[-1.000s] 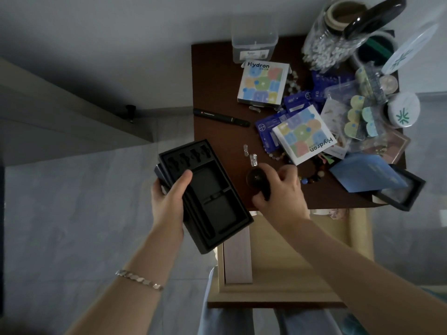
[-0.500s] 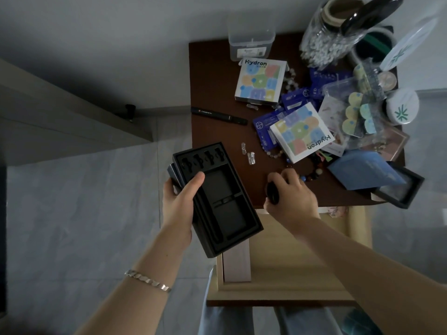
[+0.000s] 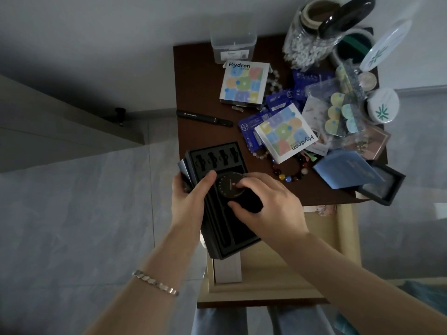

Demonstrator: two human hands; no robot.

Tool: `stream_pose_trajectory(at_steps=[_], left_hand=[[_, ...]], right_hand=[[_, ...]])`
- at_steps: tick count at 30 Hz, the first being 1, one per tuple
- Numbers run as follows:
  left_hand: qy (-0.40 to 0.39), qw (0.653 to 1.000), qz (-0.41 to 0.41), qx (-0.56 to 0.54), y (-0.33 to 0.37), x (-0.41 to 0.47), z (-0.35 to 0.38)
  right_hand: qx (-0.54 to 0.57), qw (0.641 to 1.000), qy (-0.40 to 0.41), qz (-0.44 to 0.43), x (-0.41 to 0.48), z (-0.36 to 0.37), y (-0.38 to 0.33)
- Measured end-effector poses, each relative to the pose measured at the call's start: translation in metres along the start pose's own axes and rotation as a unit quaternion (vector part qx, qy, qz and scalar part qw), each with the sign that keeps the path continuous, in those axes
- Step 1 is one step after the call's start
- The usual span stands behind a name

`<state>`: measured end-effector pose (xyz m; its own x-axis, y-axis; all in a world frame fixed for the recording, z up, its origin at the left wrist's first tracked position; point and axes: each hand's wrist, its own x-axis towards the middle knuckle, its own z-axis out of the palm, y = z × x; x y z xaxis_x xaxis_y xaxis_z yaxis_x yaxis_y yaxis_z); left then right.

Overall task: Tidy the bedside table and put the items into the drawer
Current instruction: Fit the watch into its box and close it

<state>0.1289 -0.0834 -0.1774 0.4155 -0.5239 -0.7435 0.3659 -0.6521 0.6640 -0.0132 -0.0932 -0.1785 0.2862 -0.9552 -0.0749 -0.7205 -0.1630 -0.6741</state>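
While the left hand (image 3: pixel 191 199) grips the black case (image 3: pixel 225 163) by its side above the open drawer (image 3: pixel 278 281), the right hand (image 3: pixel 271 209) clasps a round black gadget (image 3: pixel 229 187), seating it in the case. Most work seems left: Hydron boxes (image 3: pixel 244 83), bead bracelet (image 3: pixel 290 176), pen (image 3: pixel 203 117) and jar (image 3: pixel 307 44) crowd the table (image 3: pixel 193 76).

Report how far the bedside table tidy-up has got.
Done: the drawer is open. In hand: left hand holds the black tray while right hand sets a round black device into it. Left: pen, bead bracelet, jar and more lie on the table.
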Motion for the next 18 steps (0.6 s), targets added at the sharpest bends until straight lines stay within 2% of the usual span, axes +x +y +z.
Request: stream_pose_trajectory(at_steps=[2,4,10,13,18], left_hand=[[-0.008,1.0,0.008,0.002,0.001,-0.001,0.002],[-0.009,1.0,0.023,0.011,0.002,-0.001,0.005],[0.042,0.999,0.016,-0.009,0.008,0.008,0.005],[0.055,0.998,0.005,-0.037,0.013,0.014,0.003],[0.082,0.992,-0.026,-0.093,0.015,0.016,0.003]], right_hand=[[-0.016,0.999,0.035,-0.007,0.001,0.003,-0.001],[-0.017,0.999,0.037,-0.003,0.001,0.007,0.0],[0.123,0.987,-0.089,0.045,-0.005,-0.003,0.005],[0.077,0.994,-0.075,-0.026,-0.01,-0.01,0.012],[0.014,0.986,-0.115,-0.123,-0.016,-0.004,0.017]])
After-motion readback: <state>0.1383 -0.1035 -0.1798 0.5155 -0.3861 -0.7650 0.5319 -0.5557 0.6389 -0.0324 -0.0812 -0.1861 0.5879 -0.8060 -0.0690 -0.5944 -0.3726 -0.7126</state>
